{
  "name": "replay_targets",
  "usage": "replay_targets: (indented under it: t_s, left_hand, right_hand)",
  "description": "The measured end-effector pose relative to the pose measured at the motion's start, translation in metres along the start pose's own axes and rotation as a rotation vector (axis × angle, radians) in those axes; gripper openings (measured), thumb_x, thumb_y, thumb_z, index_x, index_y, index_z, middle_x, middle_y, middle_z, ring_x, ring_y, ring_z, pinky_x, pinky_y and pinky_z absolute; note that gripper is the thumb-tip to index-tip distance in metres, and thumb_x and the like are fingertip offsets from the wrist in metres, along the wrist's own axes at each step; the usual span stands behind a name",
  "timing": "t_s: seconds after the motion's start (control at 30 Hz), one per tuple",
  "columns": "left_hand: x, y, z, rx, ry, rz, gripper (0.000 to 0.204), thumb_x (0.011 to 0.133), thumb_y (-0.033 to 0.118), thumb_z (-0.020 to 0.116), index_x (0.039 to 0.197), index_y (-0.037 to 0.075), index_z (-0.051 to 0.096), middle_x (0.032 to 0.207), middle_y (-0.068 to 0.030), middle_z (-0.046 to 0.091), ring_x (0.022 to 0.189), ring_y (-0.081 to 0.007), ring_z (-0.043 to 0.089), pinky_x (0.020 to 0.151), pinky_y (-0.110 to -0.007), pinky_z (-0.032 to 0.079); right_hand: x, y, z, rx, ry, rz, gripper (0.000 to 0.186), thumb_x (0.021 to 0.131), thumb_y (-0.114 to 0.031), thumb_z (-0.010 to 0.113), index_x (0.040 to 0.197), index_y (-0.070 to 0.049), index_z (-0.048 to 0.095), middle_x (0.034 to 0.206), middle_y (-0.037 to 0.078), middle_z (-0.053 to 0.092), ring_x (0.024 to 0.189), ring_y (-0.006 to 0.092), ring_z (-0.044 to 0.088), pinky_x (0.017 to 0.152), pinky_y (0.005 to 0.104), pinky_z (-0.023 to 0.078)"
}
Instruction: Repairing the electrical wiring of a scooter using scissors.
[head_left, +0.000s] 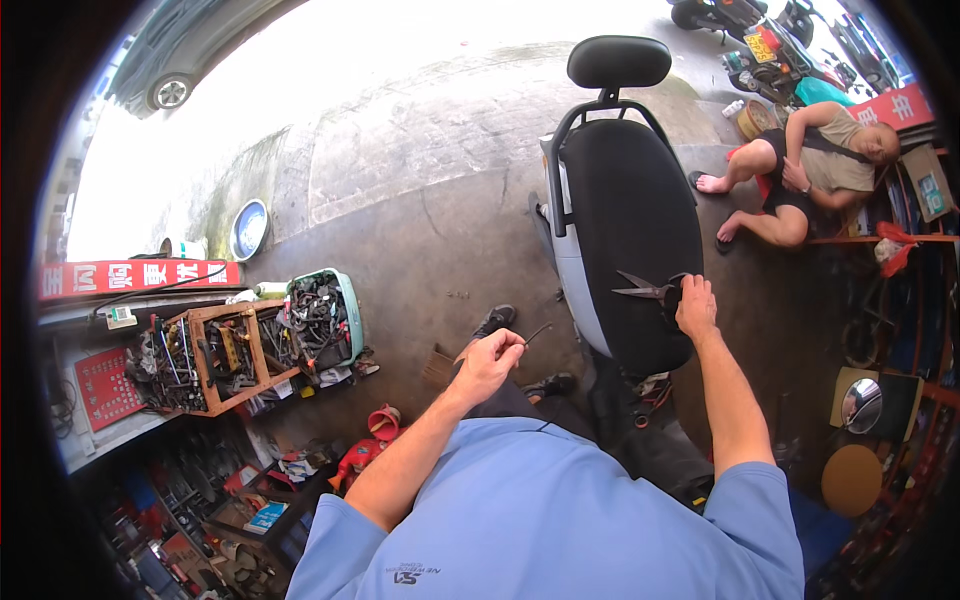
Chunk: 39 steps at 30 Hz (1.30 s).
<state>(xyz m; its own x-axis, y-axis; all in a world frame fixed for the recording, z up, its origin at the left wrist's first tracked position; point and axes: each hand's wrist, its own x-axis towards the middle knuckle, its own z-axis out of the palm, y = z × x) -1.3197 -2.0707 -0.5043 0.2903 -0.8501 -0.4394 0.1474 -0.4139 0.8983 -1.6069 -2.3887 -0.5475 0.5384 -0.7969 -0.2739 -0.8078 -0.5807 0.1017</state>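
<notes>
Pinched between the fingertips of my left hand [490,366] is a thin dark cable [538,333], its short end pointing up and to the right. More of it seems to run down in front of my blue shirt. My right hand [697,306] is on the dark handles of a pair of scissors [640,287]. Their blades are spread and point left over the black seat [630,220] of a scooter. Fingers cover part of the handles. The scooter has a padded backrest [619,63] on a black metal frame at its far end.
A teal basket [353,312] full of dark parts and a wooden tool rack [258,350] stand on the left. A blue-rimmed basin [250,230] sits beyond. On the right sits another person [835,150]. Lower right, a round mirror [861,405] is near shelves.
</notes>
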Motion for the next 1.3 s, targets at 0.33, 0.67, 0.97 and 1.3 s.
replay_targets:
  t_s: [0.33,0.67,0.97,1.3]
  left_hand:
    - [0.002,0.020,0.011,0.094,-0.061,0.023,0.013,0.092,0.013,0.061,0.097,0.001,0.062,0.080,0.0012,0.059,0.073,-0.0058,0.053,0.066,-0.023,0.045]
    - [0.000,0.035,0.028,0.347,-0.101,0.272,0.010,0.085,0.006,0.063,0.093,0.000,0.066,0.083,-0.0091,0.062,0.077,-0.0190,0.059,0.070,-0.031,0.047]
    - [-0.003,0.071,0.039,0.601,-0.279,0.410,0.011,0.084,0.009,0.063,0.092,0.003,0.067,0.086,-0.0113,0.061,0.082,-0.0270,0.060,0.072,-0.035,0.048]
    - [0.006,0.086,0.038,0.525,-0.318,0.473,0.011,0.083,0.007,0.063,0.093,0.003,0.068,0.085,-0.0111,0.061,0.079,-0.0265,0.061,0.071,-0.034,0.048]
  right_hand:
    - [-0.070,0.003,0.017,0.425,0.090,0.245,0.015,0.079,-0.011,0.058,0.090,-0.004,0.050,0.079,0.017,0.061,0.078,0.0382,0.060,0.072,0.0463,0.047]
    - [-0.152,-0.093,-0.038,1.854,-0.101,0.262,0.022,0.087,-0.020,0.066,0.096,-0.003,0.057,0.071,-0.002,0.053,0.057,0.0066,0.049,0.053,0.0217,0.039]
    - [-0.155,-0.128,-0.102,1.483,-0.097,0.048,0.019,0.082,-0.015,0.069,0.081,0.000,0.057,0.068,0.005,0.060,0.054,0.0109,0.059,0.051,0.0250,0.045]
    - [-0.162,-0.142,-0.112,1.680,-0.139,0.195,0.012,0.077,-0.009,0.064,0.082,-0.002,0.056,0.070,0.007,0.062,0.058,0.0112,0.061,0.050,0.0225,0.044]
